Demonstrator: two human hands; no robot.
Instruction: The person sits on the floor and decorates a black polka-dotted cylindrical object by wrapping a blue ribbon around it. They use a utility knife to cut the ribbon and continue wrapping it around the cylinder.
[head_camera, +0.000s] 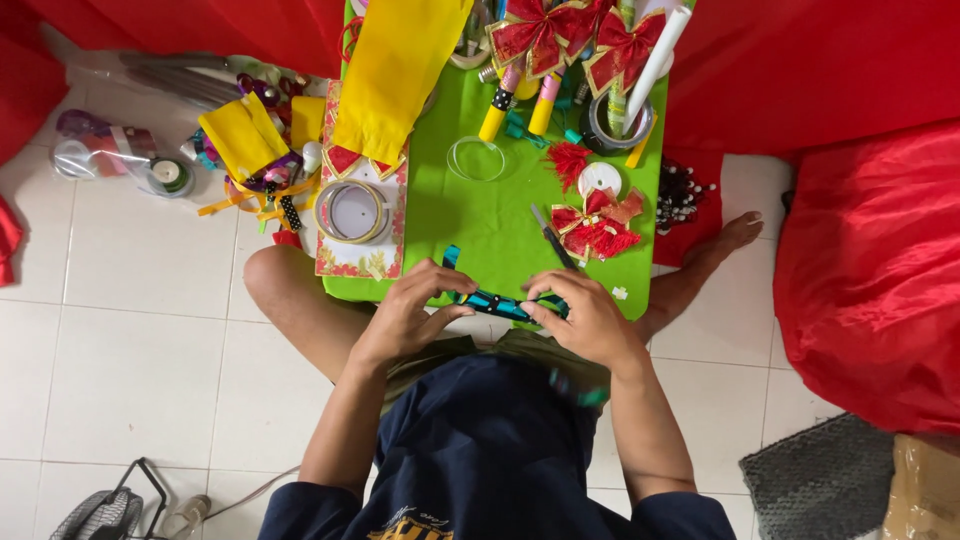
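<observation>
My left hand (412, 305) and my right hand (580, 312) both pinch a teal ribbon with black edges (497, 304), stretched between them at the near edge of a small green table (480, 215). One end of the ribbon curls up past my left fingers. A small blade or pen tool (551, 236) lies just beyond my right hand. Red bows with gold trim (596, 222) rest on the table to the right of it.
Yellow fabric (395, 70), a tape roll on a floral card (352, 212), a clear ring (476, 159), markers, more red bows (570, 35) and a white spool (599, 178) crowd the table. Ribbon clutter lies on the tiled floor at left. Red fabric bundles surround the right.
</observation>
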